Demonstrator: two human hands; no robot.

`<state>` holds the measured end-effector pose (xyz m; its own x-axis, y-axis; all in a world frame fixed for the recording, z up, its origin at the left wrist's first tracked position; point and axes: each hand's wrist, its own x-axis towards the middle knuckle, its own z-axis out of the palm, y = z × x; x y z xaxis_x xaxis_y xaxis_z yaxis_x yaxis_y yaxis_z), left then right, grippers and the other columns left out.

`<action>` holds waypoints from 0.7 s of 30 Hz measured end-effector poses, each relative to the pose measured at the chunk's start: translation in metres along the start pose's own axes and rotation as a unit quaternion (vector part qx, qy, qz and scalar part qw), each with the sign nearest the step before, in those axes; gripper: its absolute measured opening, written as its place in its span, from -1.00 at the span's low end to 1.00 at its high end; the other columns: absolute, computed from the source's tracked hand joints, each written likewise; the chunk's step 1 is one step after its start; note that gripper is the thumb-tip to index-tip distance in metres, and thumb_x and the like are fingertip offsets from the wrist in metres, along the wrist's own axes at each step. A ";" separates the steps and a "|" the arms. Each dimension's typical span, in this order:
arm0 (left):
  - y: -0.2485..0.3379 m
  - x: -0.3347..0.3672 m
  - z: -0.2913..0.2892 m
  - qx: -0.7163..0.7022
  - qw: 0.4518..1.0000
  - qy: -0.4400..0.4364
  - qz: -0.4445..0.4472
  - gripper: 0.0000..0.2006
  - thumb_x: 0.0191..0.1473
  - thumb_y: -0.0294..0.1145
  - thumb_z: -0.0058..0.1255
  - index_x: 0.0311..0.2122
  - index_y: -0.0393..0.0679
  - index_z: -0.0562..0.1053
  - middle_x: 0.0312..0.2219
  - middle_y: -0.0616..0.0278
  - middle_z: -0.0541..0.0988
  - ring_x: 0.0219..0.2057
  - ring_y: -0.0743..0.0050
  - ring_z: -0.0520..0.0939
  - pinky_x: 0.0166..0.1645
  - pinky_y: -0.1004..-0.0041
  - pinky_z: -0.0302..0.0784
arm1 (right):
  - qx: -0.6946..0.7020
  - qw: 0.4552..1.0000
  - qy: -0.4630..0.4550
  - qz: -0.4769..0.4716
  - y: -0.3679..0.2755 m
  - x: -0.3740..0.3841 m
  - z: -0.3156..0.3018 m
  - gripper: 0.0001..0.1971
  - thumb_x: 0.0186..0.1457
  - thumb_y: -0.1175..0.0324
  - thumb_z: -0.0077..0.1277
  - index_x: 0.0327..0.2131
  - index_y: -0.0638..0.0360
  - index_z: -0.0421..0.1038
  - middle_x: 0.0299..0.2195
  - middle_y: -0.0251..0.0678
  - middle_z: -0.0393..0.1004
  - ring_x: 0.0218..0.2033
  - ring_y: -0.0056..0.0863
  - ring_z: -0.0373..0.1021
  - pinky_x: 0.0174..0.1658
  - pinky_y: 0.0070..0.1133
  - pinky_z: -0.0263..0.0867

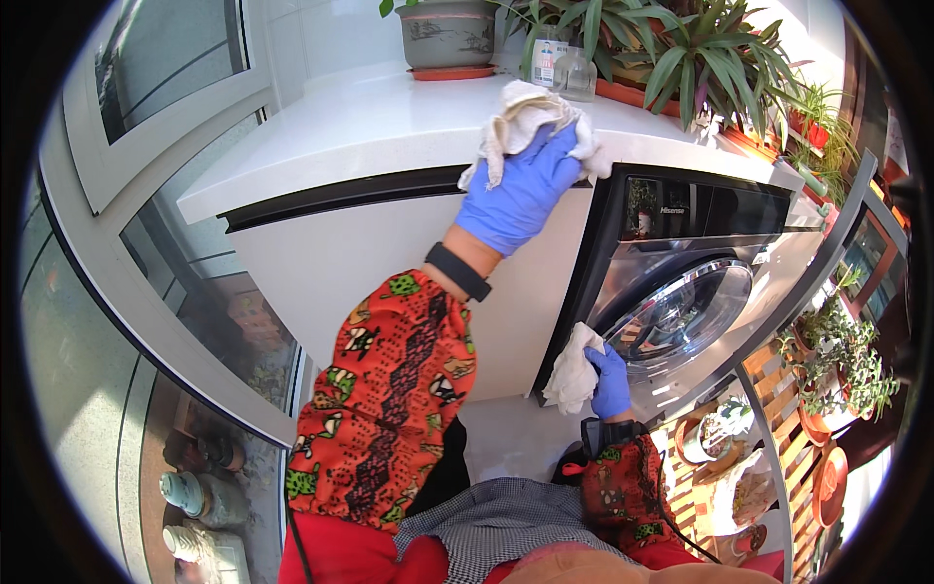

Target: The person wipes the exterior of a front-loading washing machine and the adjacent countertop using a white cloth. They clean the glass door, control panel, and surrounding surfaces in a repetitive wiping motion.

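Note:
My left hand (520,195), in a blue glove, is closed on a crumpled white cloth (530,109) and presses it to the front edge of the white countertop (360,112). Lower down, in front of the washing machine (671,282), my right hand (611,382) wears a matching glove. Its fingers grip a second white cloth (572,370), which hangs bunched beside the machine's lower left side. Patterned red sleeve covers reach to both wrists.
On the counter stand a grey plant pot (448,37) on a red saucer, a clear glass bottle (575,74) and several leafy plants (720,63). A white cabinet front (409,282) is below. Potted plants rest on a wooden rack (778,389) at right; a window frame (185,127) borders the left.

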<state>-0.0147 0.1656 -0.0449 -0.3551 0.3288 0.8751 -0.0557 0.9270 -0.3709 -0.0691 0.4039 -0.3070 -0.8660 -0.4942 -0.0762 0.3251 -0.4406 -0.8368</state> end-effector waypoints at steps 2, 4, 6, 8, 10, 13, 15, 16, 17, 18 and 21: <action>-0.038 -0.036 -0.030 0.061 0.997 -0.036 0.025 -0.52 0.03 -0.47 0.01 0.12 0.03 0.41 0.18 0.24 0.41 0.21 0.05 0.40 0.28 0.03 0.19 | 0.000 1.000 -0.001 -0.017 -0.005 -0.003 -0.005 -0.66 0.14 0.53 0.00 0.01 0.28 0.46 -0.15 -0.27 0.57 -0.16 -0.42 0.52 -0.03 -0.55 0.42; -0.080 -0.082 -0.074 0.128 0.990 -0.058 0.009 -0.45 -0.02 -0.51 0.05 0.16 0.00 0.39 0.19 0.17 0.40 0.22 0.03 0.39 0.29 0.06 0.20 | 0.002 1.000 0.019 -0.014 -0.013 -0.008 -0.014 -0.67 0.14 0.53 -0.01 0.01 0.27 0.46 -0.15 -0.28 0.57 -0.16 -0.45 0.52 -0.03 -0.55 0.41; -0.111 -0.118 -0.117 0.143 0.987 -0.050 -0.053 -0.46 -0.03 -0.52 0.04 0.15 -0.02 0.39 0.22 0.13 0.37 0.25 -0.01 0.36 0.29 0.01 0.15 | 0.019 1.000 0.008 -0.013 -0.021 -0.015 -0.023 -0.67 0.14 0.53 -0.01 0.00 0.26 0.46 -0.16 -0.29 0.57 -0.18 -0.48 0.51 -0.05 -0.57 0.42; -0.114 -0.131 -0.120 0.124 0.988 0.019 -0.086 -0.46 -0.03 -0.58 0.04 0.13 -0.05 0.39 0.21 0.09 0.38 0.26 -0.07 0.34 0.30 0.00 0.15 | 0.027 0.999 -0.002 -0.016 -0.030 -0.019 -0.030 -0.68 0.14 0.54 -0.01 -0.01 0.26 0.46 -0.17 -0.30 0.57 -0.18 -0.49 0.51 -0.05 -0.57 0.42; -0.099 -0.122 -0.101 0.090 0.985 0.118 -0.089 -0.46 -0.03 -0.61 0.03 0.13 -0.07 0.39 0.20 0.05 0.39 0.26 -0.12 0.33 0.30 -0.01 0.14 | 0.040 0.999 -0.023 -0.025 -0.036 -0.022 -0.032 -0.69 0.14 0.54 0.00 -0.01 0.26 0.46 -0.18 -0.31 0.57 -0.19 -0.49 0.51 -0.06 -0.57 0.42; -0.053 -0.083 -0.051 0.092 0.990 0.073 -0.082 -0.44 -0.06 -0.63 0.04 0.13 -0.03 0.38 0.21 0.07 0.37 0.28 -0.08 0.32 0.29 -0.06 0.13 | 0.054 0.998 -0.011 -0.031 -0.038 -0.023 -0.030 -0.71 0.14 0.53 0.01 -0.04 0.26 0.46 -0.21 -0.33 0.56 -0.20 -0.50 0.51 -0.07 -0.57 0.42; -0.017 -0.050 -0.012 0.076 0.994 -0.021 -0.075 -0.43 -0.04 -0.62 0.04 0.15 -0.02 0.38 0.17 0.05 0.41 0.24 -0.11 0.37 0.30 -0.01 0.14 | 0.034 0.999 -0.005 -0.037 -0.037 -0.024 -0.028 -0.76 0.16 0.49 0.03 -0.08 0.25 0.47 -0.23 -0.33 0.56 -0.21 -0.51 0.50 -0.09 -0.57 0.42; 0.002 -0.032 0.007 0.049 0.998 -0.025 -0.019 -0.44 -0.04 -0.57 0.04 0.15 -0.01 0.38 0.19 0.08 0.40 0.24 -0.08 0.37 0.29 -0.02 0.15 | 0.034 0.999 0.000 -0.033 -0.037 -0.024 -0.028 -0.76 0.16 0.49 0.04 -0.09 0.25 0.47 -0.24 -0.33 0.55 -0.22 -0.52 0.50 -0.09 -0.58 0.41; 0.018 -0.011 0.026 0.044 0.997 -0.062 0.019 -0.45 -0.03 -0.52 0.03 0.15 0.00 0.38 0.20 0.11 0.39 0.24 -0.05 0.36 0.28 -0.02 0.16 | 0.039 0.999 -0.006 -0.032 -0.037 -0.024 -0.029 -0.77 0.15 0.48 0.05 -0.10 0.25 0.48 -0.24 -0.33 0.55 -0.22 -0.53 0.49 -0.10 -0.59 0.40; 0.037 0.010 0.045 0.041 0.997 -0.037 0.059 -0.47 0.00 -0.48 0.01 0.16 0.02 0.38 0.21 0.12 0.37 0.24 -0.02 0.36 0.27 0.00 0.18 | 0.041 0.998 -0.013 -0.048 -0.037 -0.025 -0.031 -0.77 0.15 0.48 0.06 -0.11 0.25 0.48 -0.25 -0.34 0.55 -0.22 -0.54 0.48 -0.11 -0.60 0.39; 0.089 0.072 0.091 0.003 0.994 -0.003 0.114 -0.56 0.04 -0.43 -0.04 0.10 0.00 0.41 0.20 0.15 0.38 0.23 0.01 0.36 0.24 0.04 0.23 | 0.070 0.996 0.013 -0.047 -0.041 -0.023 -0.037 -0.77 0.14 0.48 0.08 -0.10 0.24 0.48 -0.24 -0.34 0.55 -0.21 -0.53 0.49 -0.10 -0.58 0.40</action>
<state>-0.1299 0.2556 -0.0433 -0.3641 0.5287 0.7668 0.0218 0.8279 -0.5605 -0.0765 0.4605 -0.2912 -0.9043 -0.4265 -0.0172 0.2902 -0.5848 -0.7575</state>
